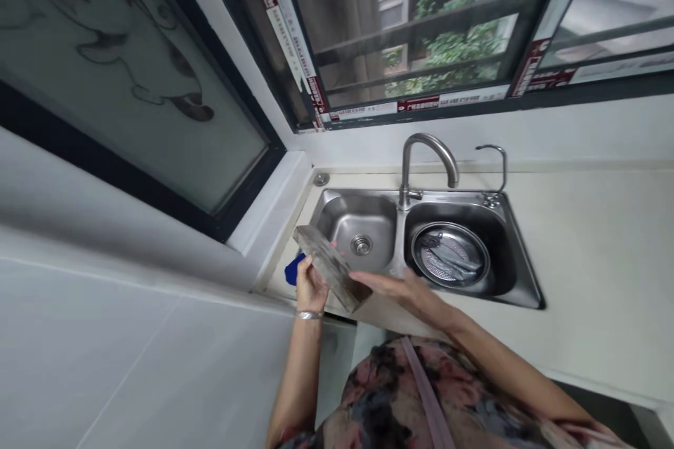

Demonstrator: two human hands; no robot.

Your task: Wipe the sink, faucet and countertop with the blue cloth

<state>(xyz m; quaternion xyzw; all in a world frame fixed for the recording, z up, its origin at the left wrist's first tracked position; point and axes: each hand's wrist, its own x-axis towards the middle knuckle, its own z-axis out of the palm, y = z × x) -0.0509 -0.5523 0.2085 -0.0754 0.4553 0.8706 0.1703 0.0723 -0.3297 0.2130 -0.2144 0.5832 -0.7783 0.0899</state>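
A worn, grey wooden chopping board stands tilted over the front left corner of the double sink. My left hand grips its lower edge from below. My right hand lies flat with fingers extended and apart from a grip, the fingertips reaching the board's face. A blue sponge or cloth shows just behind my left hand, partly hidden by it and the board.
A stainless steel double sink is set in a cream countertop. A curved faucet and a small thin tap stand behind it. The right basin holds a round metal strainer. Windows run along the wall.
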